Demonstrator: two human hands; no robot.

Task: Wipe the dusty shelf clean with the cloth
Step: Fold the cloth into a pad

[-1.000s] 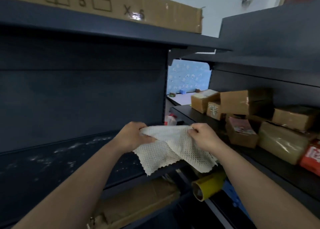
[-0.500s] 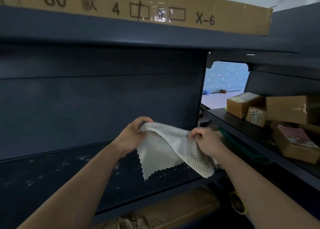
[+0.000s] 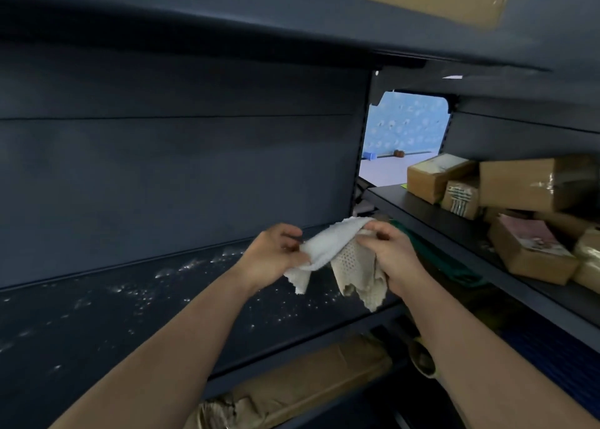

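Two hands on the cloth (image 3: 337, 253), bunched and folded, held in the air above the dusty shelf (image 3: 136, 302). Left hand (image 3: 272, 254) pinches its left edge, right hand (image 3: 394, 256) clamps the right side, loose ends hanging. White dust specks across shelf. Cardboard boxes (image 3: 532, 185) on the neighbouring shelf, right of cloth.

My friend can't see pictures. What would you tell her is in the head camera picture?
Two bare hands, the left hand and right hand, bunch up a cream mesh cloth in the air above a dark shelf speckled with white dust. Brown cardboard boxes sit on another shelf to the right.
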